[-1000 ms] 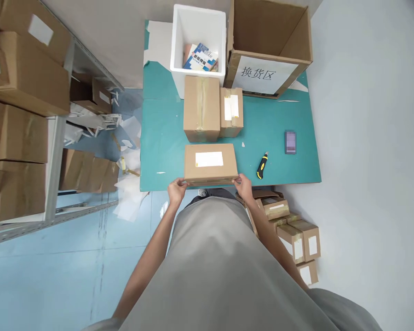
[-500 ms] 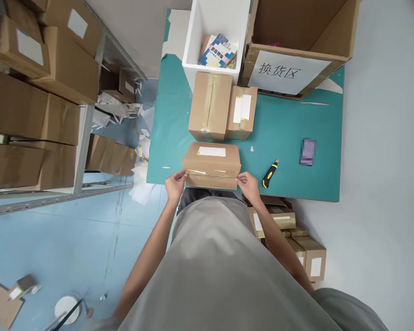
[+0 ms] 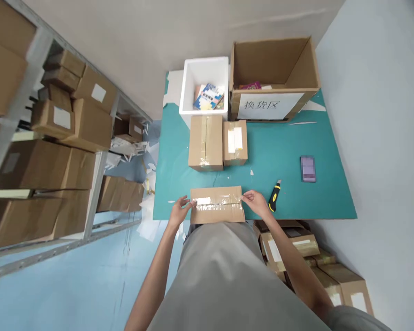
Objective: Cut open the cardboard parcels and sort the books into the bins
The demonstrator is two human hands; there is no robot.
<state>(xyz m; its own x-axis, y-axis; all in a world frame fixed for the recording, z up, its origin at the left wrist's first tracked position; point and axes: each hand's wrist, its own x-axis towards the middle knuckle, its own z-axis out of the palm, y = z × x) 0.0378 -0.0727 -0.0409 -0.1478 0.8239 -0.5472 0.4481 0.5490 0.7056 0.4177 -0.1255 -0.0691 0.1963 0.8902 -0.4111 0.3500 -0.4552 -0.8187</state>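
A taped cardboard box (image 3: 218, 212) lies at the front edge of the green table, close against my body. Its upper side carries a seam covered with shiny clear tape. At the left end of the box, the fingertips of my left hand (image 3: 179, 212) touch the corner, slightly curled. My right hand (image 3: 257, 203) pinches the upper right corner between thumb and fingers. A black and yellow utility knife (image 3: 274, 196), its blade pointing away from me, lies just right of my right hand.
Two taped boxes, a larger one (image 3: 206, 143) and a smaller one (image 3: 235, 143), stand behind. Beyond are a white foam bin (image 3: 207, 64) with booklets and a big open carton (image 3: 272, 106). A phone (image 3: 308, 168) lies right. Shelves with boxes (image 3: 91, 124) line the left.
The box has been turned over: its taped seam now faces up, where a white label showed before. Both hands stay at its ends. My view has tilted up.
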